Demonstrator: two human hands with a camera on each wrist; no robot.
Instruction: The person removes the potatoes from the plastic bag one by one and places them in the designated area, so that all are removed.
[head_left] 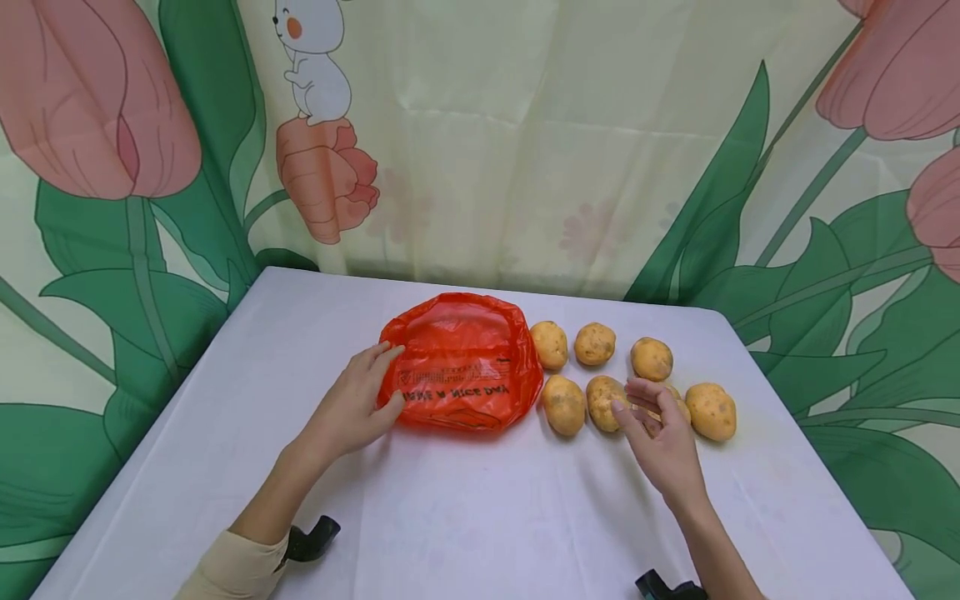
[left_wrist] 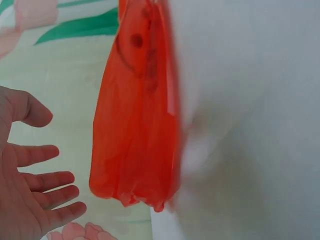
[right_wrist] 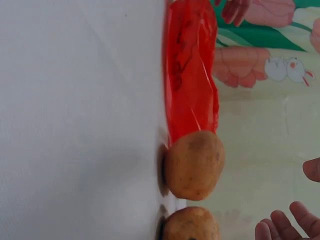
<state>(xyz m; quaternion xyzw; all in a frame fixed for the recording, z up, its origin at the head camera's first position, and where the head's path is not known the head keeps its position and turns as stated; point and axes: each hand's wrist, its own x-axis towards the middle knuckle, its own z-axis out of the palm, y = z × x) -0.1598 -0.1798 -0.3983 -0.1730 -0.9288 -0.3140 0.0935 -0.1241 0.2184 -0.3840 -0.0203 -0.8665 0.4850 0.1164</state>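
A red plastic bag (head_left: 457, 333) with dark printing stands on the table, its rim spread wide in the head view. My left hand (head_left: 360, 404) is at the bag's left side with fingers extended; in the left wrist view the hand (left_wrist: 35, 185) appears apart from the bag (left_wrist: 137, 125). Right of the bag lie several potatoes, among them one potato (head_left: 563, 406) close to the bag's right edge. Over the front row, my right hand (head_left: 663, 442) hovers with loosely bent fingers and holds nothing. It partly hides a potato (head_left: 678, 402) behind it.
A white cloth covers the table (head_left: 480, 508). Behind it hangs a curtain (head_left: 510, 150) printed with tulips and a rabbit. More potatoes, including a potato (head_left: 595, 343) and a potato (head_left: 652, 359), form the back row. Dark wrist mounts (head_left: 311, 537) show below the hands.
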